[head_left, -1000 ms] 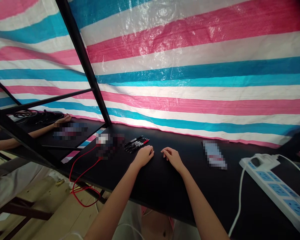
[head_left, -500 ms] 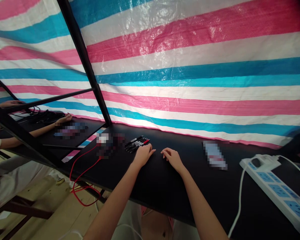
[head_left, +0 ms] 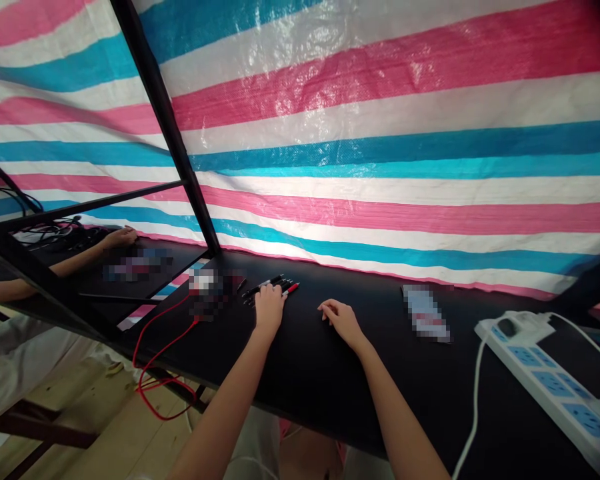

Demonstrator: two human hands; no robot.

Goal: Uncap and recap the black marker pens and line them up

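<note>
My left hand [head_left: 269, 312] rests over a bunch of pens [head_left: 291, 289], its fingers bent down onto them. The pens lie side by side on the black table [head_left: 320, 373]; most look black, and one at the right has a red end. My palm and fingers cover the middle of the bunch, so how firmly they grip is partly hidden. My right hand [head_left: 343, 321] lies on the table to the right, apart from the pens. Its fingers are curled in with the thumb close to them, and nothing shows in them.
A blurred flat item [head_left: 427, 313] lies right of my hands. Farther right is a white power strip [head_left: 550, 383] with a plug and cord. Left are blurred items [head_left: 205, 293] with a red cable [head_left: 153, 327], a black frame post [head_left: 180, 153] and another person's arm [head_left: 80, 260].
My left hand has moved left and slightly forward onto the pens, which have shifted a little. My right hand stays nearly in place.
</note>
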